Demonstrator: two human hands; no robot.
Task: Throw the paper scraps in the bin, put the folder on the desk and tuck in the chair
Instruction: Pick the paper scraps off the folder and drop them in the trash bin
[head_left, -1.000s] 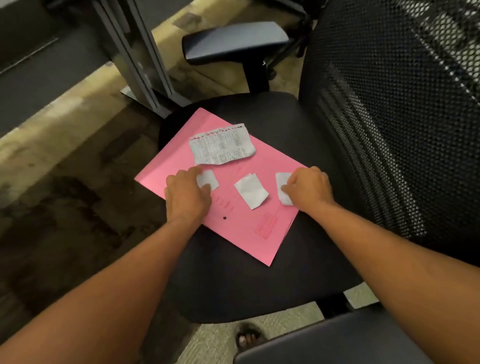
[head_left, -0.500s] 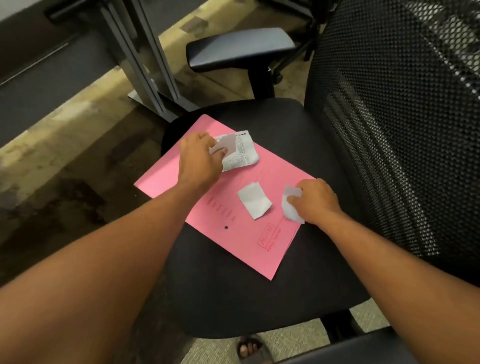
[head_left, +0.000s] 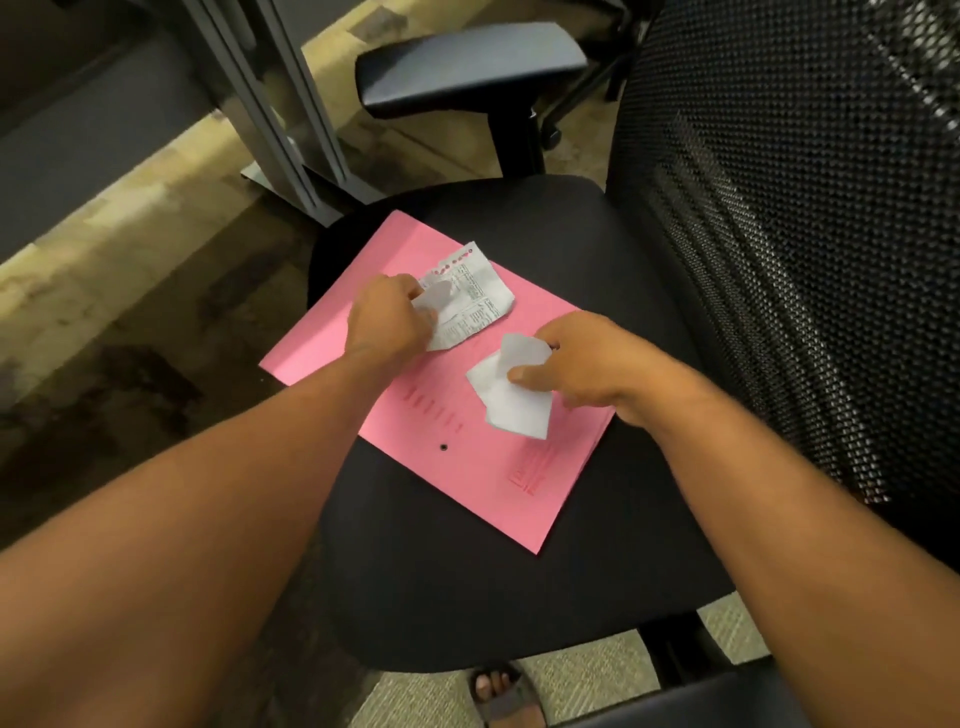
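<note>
Here the pink folder (head_left: 467, 415) lies on the black chair (head_left: 519, 571) seat. The left hand (head_left: 387, 322) pinches the printed receipt scrap (head_left: 472, 293); the right hand (head_left: 587, 364) grips blank white scraps (head_left: 511, 402). An armrest (head_left: 467, 67) and desk leg (head_left: 291, 119) stand beyond; fingertips are hidden.

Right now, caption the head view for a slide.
Left hand and right hand gather paper scraps off a pink folder on a chair.
</note>
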